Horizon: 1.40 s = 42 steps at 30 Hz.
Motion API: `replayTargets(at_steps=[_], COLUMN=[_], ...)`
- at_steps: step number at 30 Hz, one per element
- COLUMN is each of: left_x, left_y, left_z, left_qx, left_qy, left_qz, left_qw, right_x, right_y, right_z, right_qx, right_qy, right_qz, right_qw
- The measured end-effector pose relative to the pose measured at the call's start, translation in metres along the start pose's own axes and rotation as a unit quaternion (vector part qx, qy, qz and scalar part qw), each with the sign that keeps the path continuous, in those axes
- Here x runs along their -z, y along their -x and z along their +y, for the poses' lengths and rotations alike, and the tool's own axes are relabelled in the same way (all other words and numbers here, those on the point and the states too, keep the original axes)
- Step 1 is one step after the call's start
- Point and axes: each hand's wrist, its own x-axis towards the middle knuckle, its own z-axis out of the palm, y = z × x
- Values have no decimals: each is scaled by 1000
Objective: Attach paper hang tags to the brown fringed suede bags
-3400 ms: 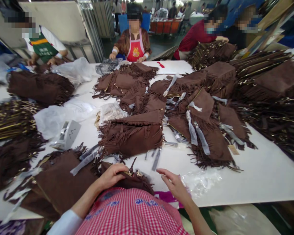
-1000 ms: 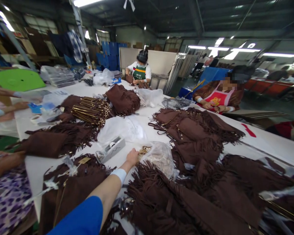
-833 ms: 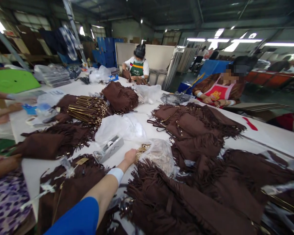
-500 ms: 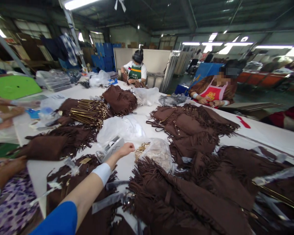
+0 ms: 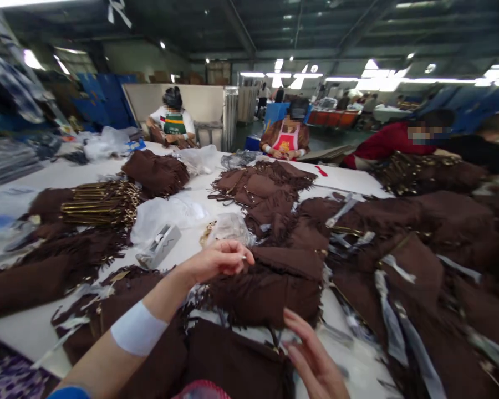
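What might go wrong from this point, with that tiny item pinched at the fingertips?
The left hand seems to pinch a small pale item by its tips only; it might slip and be hard to find on the dark brown fringed bag below.

The plastic-wrapped strips lie jumbled over the bags to the right, so lifting one bag may snag another.

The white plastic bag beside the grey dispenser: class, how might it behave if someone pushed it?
The white plastic bag would probably crumple rather than tip, lying low in loose folds. It looks thin, so likely light for its size.
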Motion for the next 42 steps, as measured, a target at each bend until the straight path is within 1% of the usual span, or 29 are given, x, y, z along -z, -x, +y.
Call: replayTargets(at_steps=[1, 2, 4, 5, 7, 9, 11, 14, 15, 17, 18, 20, 22, 23, 25, 26, 28, 30, 32, 33, 34, 36, 39, 42], left_x=[-23, -44, -84, -100, -125, -140, -148, -158, -161, -167, -170, -175, -176, -175, -171, -166, -155, -140, -127, -121, -117, -113, -115, -120], left_y=[4, 9, 19, 23, 28, 32, 34, 38, 40, 41, 41, 36, 29, 25, 16, 13, 8, 5, 3, 2, 0, -6, -18, -28], left_z=[0, -1, -7, -11, -23, -39, -56, -83, -91, -102, -106, -110, -111, -112, -113, -115, -121, -130, -142, -148, -155, -167, -185, -202], left_qx=[-13, -35, -85, -98, -86, -56, -35, -9, 3, 24, 30, 30, 31, 36, 54, 66, 92, 118, 143, 154, 162, 172, 184, 214], left_qy=[-57, -124, -254, -311, -400, -461, -484, -484, -484, -485, -481, -460, -438, -434, -443, -454, -476, -484, -476, -469, -462, -450, -421, -357], left_qz=[-25, -42, -66, -77, -116, -166, -211, -282, -306, -345, -358, -373, -373, -366, -337, -317, -277, -245, -203, -177, -151, -99, -50, -31], left_qw=[998, 991, 961, 942, 905, 870, 848, 829, 819, 803, 800, 805, 817, 823, 829, 830, 830, 832, 844, 851, 859, 871, 887, 909], right_x=[-1, -2, -3, -4, -3, 0, 3, 4, 3, 1, 0, 1, 4, 5, 11, 15, 26, 41, 56, 62, 67, 71, 65, 53], right_y=[2, 3, 6, 9, 21, 40, 61, 90, 98, 109, 113, 117, 121, 124, 138, 148, 174, 203, 224, 229, 230, 221, 187, 151], right_z=[-12, -24, -41, -45, -43, -32, -19, -3, 0, 3, 3, 5, 14, 22, 46, 61, 91, 114, 126, 129, 129, 123, 103, 82], right_qx=[-13, -22, -40, -63, -122, -182, -214, -206, -199, -198, -203, -217, -229, -233, -245, -250, -281, -308, -318, -318, -317, -306, -269, -252], right_qy=[-89, -170, -290, -332, -375, -360, -307, -191, -161, -134, -136, -144, -125, -102, -43, -8, 29, 63, 83, 89, 93, 105, 110, 64], right_qz=[3, 7, -5, -17, -40, -49, -49, -62, -71, -82, -85, -86, -84, -79, -59, -42, -15, 4, 13, 11, 7, 4, 14, 14], right_qw=[996, 985, 956, 941, 918, 914, 926, 958, 964, 968, 966, 962, 962, 964, 967, 967, 959, 949, 945, 944, 944, 946, 957, 965])
